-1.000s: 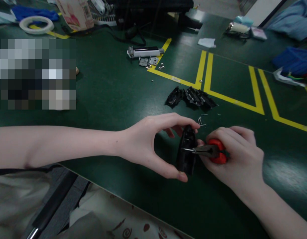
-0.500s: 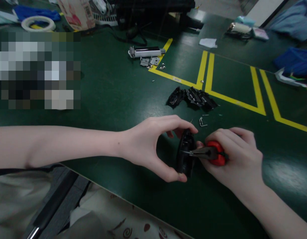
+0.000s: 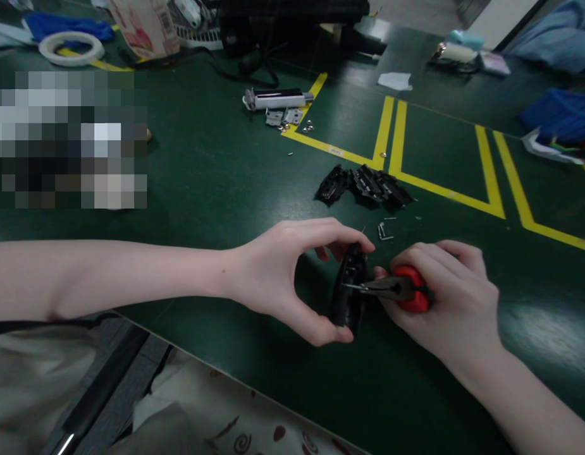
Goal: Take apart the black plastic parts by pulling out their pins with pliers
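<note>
Between thumb and fingers, my left hand (image 3: 292, 278) grips a long black plastic part (image 3: 350, 294) by its two ends. My right hand (image 3: 453, 297) is wrapped round red-handled pliers (image 3: 391, 289). The pliers' jaws point left and pinch a thin metal pin (image 3: 353, 286), which lies across the middle of the black part. Whether the pin touches the part I cannot tell. Just beyond my hands, several small bent metal pins (image 3: 383, 231) lie on the green table (image 3: 216, 189).
Several similar black parts (image 3: 363, 184) lie beyond my hands. Farther back are a black-and-white device (image 3: 277, 99), small metal brackets (image 3: 283, 117) and loose round pieces. Yellow tape lines (image 3: 444, 193) mark the table. A roll of tape (image 3: 71, 49) lies at the far left; a blurred area covers the left.
The black part has tilted slightly in my left hand. Both hands keep their hold, and the whole view has shifted a little.
</note>
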A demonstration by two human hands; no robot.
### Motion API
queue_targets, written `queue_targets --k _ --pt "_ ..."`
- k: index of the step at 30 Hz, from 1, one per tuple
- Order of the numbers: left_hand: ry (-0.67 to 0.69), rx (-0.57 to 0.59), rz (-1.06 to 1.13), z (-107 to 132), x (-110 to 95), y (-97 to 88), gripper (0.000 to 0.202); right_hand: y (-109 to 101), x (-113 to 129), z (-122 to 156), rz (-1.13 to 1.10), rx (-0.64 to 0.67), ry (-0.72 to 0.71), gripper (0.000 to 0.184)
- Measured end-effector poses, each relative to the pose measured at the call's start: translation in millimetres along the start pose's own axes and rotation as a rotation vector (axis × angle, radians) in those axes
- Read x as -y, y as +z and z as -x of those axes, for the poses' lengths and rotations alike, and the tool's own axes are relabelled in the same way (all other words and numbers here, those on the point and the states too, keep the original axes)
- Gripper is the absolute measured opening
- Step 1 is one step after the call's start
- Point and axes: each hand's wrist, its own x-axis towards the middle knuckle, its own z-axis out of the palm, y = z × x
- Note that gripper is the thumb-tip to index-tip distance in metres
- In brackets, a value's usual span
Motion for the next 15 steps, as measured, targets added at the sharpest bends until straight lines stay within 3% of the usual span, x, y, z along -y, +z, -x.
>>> queue_targets --k 3,5,15 --pt "-0.003 0.005 -0.002 0.2 -0.1 0.3 0.068 -0.6 0.9 -0.1 0.015 0.038 0.002 0.015" --pt "-0.001 0.008 -0.004 0.3 -0.2 0.5 0.067 0.0 0.2 -0.3 0.015 0.001 -0.055 0.016" --pt "0.007 -0.016 0.001 0.5 -1.0 0.1 0.067 1.4 -2.0 -0.3 0.003 -0.022 -0.060 0.015"
